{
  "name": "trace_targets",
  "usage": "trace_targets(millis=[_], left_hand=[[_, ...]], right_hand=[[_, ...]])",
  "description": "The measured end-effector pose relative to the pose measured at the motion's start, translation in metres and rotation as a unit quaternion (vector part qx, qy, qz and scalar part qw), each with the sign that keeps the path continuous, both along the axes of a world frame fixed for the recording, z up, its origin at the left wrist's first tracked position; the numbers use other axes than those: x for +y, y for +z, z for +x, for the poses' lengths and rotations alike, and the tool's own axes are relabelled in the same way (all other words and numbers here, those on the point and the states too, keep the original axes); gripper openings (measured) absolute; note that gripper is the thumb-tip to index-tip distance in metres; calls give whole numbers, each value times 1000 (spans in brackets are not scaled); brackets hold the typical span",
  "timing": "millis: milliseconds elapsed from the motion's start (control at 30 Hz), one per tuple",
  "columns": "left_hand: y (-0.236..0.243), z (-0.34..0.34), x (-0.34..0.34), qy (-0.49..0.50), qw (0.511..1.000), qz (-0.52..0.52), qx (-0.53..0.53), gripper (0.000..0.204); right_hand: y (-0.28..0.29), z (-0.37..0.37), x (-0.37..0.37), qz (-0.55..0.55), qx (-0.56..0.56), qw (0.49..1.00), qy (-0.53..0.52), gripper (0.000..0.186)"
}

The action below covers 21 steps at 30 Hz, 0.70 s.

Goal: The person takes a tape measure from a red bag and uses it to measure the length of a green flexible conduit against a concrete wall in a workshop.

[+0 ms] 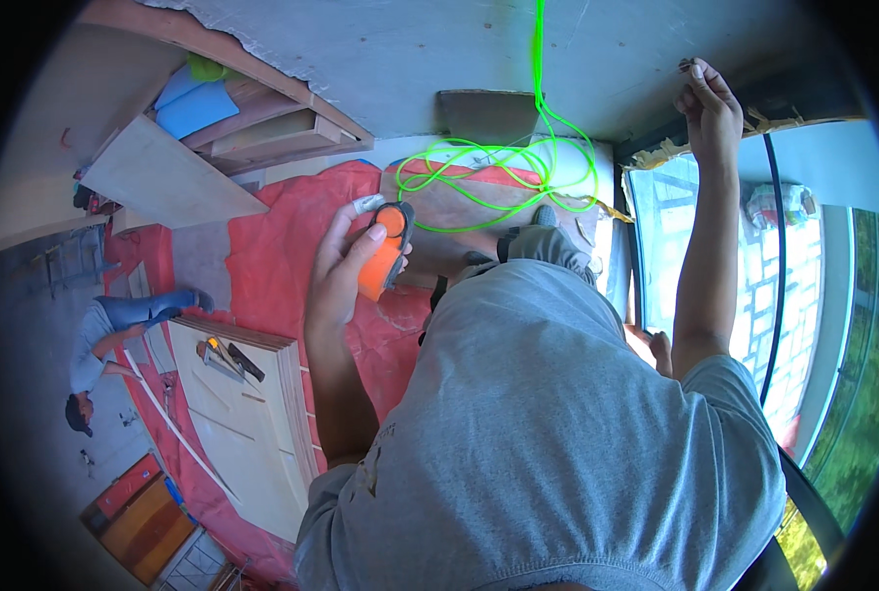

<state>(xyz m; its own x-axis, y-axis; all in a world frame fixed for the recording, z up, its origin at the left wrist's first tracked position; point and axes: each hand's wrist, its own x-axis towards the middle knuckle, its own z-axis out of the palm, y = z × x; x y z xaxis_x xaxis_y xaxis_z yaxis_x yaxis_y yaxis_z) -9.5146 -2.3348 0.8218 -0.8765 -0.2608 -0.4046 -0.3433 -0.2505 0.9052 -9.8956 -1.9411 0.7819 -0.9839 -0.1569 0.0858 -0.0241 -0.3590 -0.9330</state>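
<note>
So from where I'm sitting, my left hand (346, 261) has its fingers wrapped around an orange-and-black handheld device (380, 264), thumb lying across the front, and one fingertip has a pale wrap on it. The device is out in front of the body, left of centre, up off the red sheeting (292, 222) on the floor. My right hand (712, 103) is way up at the upper right by the grey panel (626, 44), fingers pinched on a small dark bit (684, 67), too tiny for me to tell what. A bright green cord (539, 59) drops from the top and loops just beyond the device; can't tell if they're touching. Over on the left there's a stack of pale door panels (232, 394) with a few tools (230, 359) on top, and a co-worker (99, 330) bending over nearby.
</note>
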Motion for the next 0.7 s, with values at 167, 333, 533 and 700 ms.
trace_targets(millis=[167, 333, 533, 700], left_hand=[[-11, 7, 0, 41, 995, 84, 23, 46], [-25, 9, 1, 74, 992, 87, 62, 44], [-37, 3, 9, 140, 986, 73, 52, 43], [-40, -4, 21, 286, 953, 77, 62, 49]], right_hand=[[19, 15, -25, 9, 30, 999, 38, 16], [35, 25, -47, 41, 49, 996, 58, 17], [34, 19, -85, 78, 43, 991, 104, 18], [22, 1, -127, 84, 34, 982, 163, 16]])
